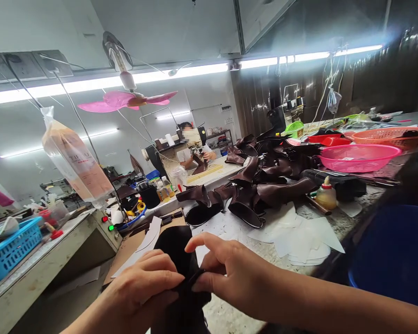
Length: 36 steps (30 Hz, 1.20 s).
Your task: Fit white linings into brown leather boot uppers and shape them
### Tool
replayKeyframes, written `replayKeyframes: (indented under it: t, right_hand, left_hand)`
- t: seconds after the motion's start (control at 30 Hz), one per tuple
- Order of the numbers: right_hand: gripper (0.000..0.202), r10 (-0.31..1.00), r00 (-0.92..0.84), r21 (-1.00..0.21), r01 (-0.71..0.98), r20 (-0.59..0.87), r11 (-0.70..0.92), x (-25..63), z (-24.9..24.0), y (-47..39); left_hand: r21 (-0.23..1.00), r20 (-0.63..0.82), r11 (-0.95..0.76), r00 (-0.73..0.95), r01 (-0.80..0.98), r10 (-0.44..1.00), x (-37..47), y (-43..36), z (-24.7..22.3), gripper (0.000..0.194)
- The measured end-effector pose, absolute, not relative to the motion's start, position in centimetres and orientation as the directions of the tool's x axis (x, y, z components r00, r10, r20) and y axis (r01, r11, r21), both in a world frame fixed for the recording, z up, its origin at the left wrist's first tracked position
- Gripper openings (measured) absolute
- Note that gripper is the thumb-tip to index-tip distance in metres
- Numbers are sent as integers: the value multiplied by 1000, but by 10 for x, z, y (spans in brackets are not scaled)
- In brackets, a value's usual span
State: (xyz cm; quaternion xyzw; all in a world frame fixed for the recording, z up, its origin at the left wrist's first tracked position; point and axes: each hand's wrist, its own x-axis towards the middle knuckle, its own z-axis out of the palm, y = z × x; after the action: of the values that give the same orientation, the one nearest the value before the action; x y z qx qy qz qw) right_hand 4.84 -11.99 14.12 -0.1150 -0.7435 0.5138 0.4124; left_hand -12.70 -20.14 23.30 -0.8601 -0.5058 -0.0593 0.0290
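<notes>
A black boot upper (176,246) is held up close in front of me, over the near edge of the worktable. My left hand (144,280) grips its left side, thumb beneath and fingers on top. My right hand (226,271) pinches a fold of the same piece between thumb and fingers, its index finger arched above. The two sets of fingertips almost meet at the fold. The lower end of the upper is partly covered by my left hand. Beyond it, dark brown leather boot uppers (245,206) lie heaped on the worktable (226,232).
White paper-like pieces (310,236) lie at right beside a glue bottle (326,195). Pink (360,157) and orange baskets (393,135) stand farther back. A blue bin (393,250) is at lower right. A pink fan (125,99) and a filled plastic bag (75,157) hang overhead. Another person (195,153) works at a sewing machine.
</notes>
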Motion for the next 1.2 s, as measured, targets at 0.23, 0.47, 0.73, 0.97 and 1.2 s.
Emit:
replayKeyframes:
  t: [0.23, 0.47, 0.73, 0.97, 1.2]
  right_hand:
    - [11, 647, -489, -806, -260, 585, 532, 44, 138, -121]
    - [41, 682, -372, -774, -226, 630, 591, 42, 134, -124]
    - [4, 671, -426, -794, -282, 607, 539, 42, 133, -124]
    - [28, 608, -439, -743, -273, 662, 611, 43, 129, -127]
    - [32, 638, -497, -799, -232, 588, 555, 41, 130, -120]
  left_hand:
    - [-12, 248, -446, 434, 895, 866, -123, -201, 237, 17]
    - [-20, 368, -395, 374, 918, 851, -126, -202, 232, 13]
    - [62, 368, -311, 268, 948, 890, -121, -197, 232, 17]
    - [97, 316, -326, 281, 940, 906, -127, -195, 227, 17]
    - [98, 385, -438, 372, 894, 845, -121, -199, 219, 14]
